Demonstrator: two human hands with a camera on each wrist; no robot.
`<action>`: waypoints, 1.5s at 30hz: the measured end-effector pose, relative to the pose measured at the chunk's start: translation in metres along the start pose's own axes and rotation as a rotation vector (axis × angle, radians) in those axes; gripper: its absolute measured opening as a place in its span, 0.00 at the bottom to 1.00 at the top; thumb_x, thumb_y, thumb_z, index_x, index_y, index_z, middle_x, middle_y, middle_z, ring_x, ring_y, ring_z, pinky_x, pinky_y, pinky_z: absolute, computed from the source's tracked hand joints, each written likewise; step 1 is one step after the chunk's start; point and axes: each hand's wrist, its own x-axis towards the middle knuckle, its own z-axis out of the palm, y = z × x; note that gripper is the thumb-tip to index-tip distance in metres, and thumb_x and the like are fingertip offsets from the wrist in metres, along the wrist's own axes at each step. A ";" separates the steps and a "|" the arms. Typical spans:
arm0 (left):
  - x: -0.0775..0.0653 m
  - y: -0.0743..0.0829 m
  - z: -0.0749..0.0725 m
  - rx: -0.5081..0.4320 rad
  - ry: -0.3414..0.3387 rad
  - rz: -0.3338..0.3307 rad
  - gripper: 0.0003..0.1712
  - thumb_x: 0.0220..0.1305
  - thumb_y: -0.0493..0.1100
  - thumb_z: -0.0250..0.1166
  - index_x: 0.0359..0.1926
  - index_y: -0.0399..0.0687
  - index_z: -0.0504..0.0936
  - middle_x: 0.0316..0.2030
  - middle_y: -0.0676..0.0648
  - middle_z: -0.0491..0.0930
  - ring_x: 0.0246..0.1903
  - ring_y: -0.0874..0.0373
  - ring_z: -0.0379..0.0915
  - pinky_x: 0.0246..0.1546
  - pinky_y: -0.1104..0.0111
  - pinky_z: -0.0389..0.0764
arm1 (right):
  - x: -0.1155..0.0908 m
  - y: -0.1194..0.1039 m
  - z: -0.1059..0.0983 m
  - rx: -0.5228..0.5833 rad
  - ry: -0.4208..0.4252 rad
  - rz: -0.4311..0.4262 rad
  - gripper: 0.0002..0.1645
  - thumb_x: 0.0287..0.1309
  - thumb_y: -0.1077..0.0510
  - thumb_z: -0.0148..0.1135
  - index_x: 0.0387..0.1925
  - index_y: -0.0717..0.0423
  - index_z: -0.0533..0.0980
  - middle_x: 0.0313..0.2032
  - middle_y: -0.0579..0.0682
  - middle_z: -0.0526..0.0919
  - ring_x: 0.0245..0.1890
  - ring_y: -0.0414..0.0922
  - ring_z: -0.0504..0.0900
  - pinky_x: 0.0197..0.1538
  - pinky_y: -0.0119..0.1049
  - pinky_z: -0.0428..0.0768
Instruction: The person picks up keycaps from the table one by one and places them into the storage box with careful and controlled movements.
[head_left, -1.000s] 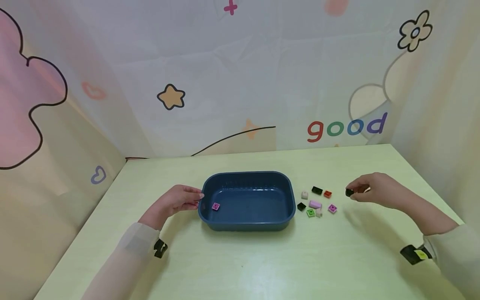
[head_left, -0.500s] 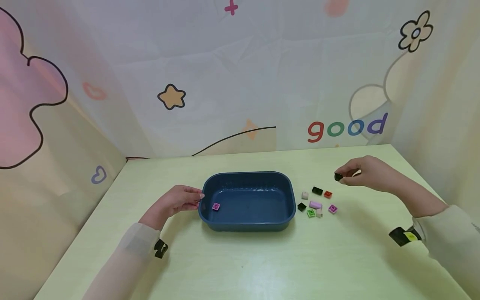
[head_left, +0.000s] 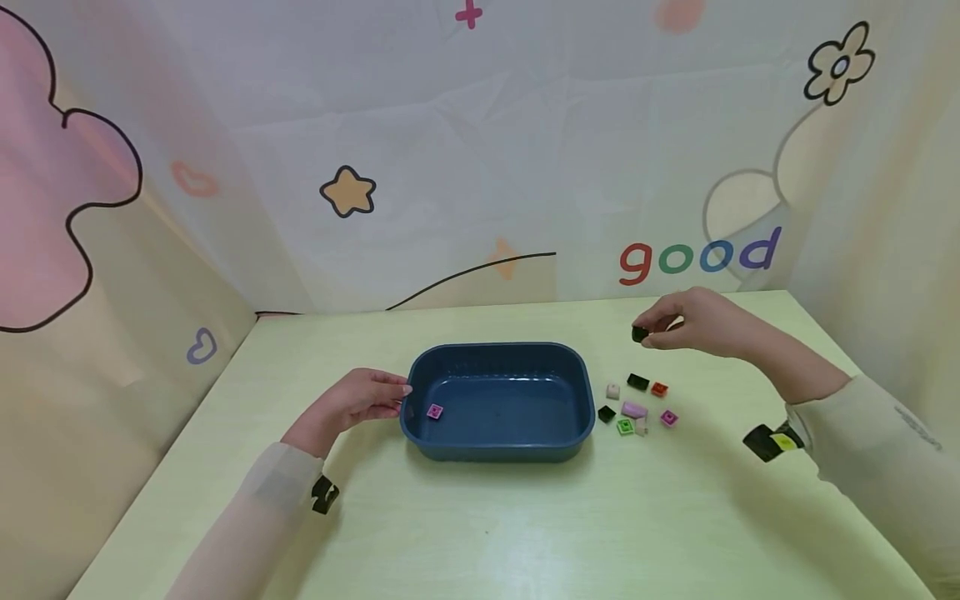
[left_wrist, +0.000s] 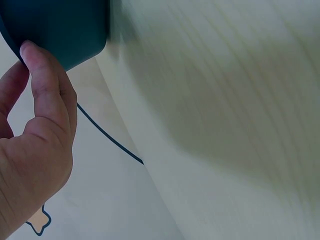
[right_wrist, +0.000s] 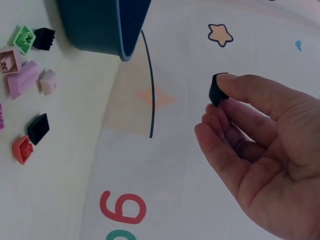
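A pale worktop [head_left: 480, 517] spreads across the foreground. The left hand [head_left: 352, 400] has its grip pinched on the left end of the blue tray [head_left: 497, 454] — light pressure should do, lest the tray tip — and a magenta keycap [head_left: 435, 412] lies inside. Loose keycaps [head_left: 634, 410] lie right of the tray. Beyond, the right hand's [head_left: 697, 321] raised grip pinches a black keycap [head_left: 640, 334] — best held firmly and carried clear of the rim. A printed cloth [head_left: 465, 150] hangs behind.
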 end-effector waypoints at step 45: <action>-0.003 0.002 0.001 -0.021 0.016 -0.010 0.25 0.74 0.39 0.62 0.65 0.27 0.74 0.29 0.52 0.83 0.27 0.64 0.79 0.34 0.77 0.86 | 0.049 -0.028 -0.023 0.084 -0.012 -0.013 0.22 0.65 0.57 0.68 0.56 0.66 0.82 0.46 0.60 0.88 0.47 0.51 0.85 0.45 0.32 0.82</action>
